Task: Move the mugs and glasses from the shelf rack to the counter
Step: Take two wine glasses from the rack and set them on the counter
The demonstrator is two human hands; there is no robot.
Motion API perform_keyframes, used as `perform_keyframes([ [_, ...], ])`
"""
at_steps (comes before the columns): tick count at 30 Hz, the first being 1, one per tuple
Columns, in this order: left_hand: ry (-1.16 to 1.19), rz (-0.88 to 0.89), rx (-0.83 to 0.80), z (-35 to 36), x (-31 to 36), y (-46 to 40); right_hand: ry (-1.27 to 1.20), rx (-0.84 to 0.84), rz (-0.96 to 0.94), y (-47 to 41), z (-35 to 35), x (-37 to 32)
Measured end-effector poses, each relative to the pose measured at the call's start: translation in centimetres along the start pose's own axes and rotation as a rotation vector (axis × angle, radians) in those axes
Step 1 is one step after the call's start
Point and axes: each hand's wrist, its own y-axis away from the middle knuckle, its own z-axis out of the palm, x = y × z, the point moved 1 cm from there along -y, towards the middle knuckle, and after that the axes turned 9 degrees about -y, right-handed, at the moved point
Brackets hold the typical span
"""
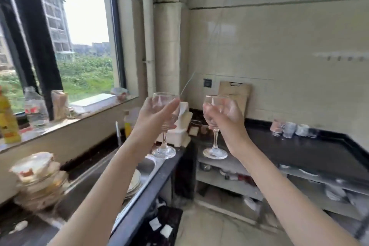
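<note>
Seen from the head camera, two clear stemmed wine glasses are held upright in the air above the kitchen corner. The left hand [157, 115] is wrapped round the bowl of the left wine glass [164, 124], fingers curled across its front; its thin stem and round foot hang free below the palm. The right hand [223, 120] is clasped round the bowl of the right wine glass [214, 126] in the same way, the foot showing below, in front of the edge of the black counter [299, 152]. The two glasses are apart, not touching. The counter is dark, smooth and glossy, with a raised rim along the tiled wall. Near its back edge a short row of small tumblers [293, 129] is set, some clear, some whitish; they are too blurred for detail. On the window sill a clear plastic bottle [36, 108] with a red label is stood beside a yellow bottle [8, 120]; no writing can be read.
</note>
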Motion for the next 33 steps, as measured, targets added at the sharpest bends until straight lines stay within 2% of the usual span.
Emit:
perform_keyframes([
  [6,0.05,-0.008,-0.201,15.5,-3.0,-3.5,0.06,0.146,0.003,-1.0,-15.6,0.0],
  [12,0.105,-0.022,-0.394,28.7,-6.3,-8.0,0.145,0.299,0.015,-3.7,-27.9,1.5],
  [21,0.098,-0.024,-0.533,45.7,-11.0,-20.2,0.201,0.447,-0.013,-14.7,-42.6,4.5],
  [26,0.022,0.043,-0.577,54.1,-12.7,-26.9,0.22,0.519,-0.005,-21.1,-49.4,6.2],
  [33,0.055,-0.007,-0.646,64.8,-15.7,-33.2,0.216,0.582,0.018,-27.9,-58.8,8.5],
])
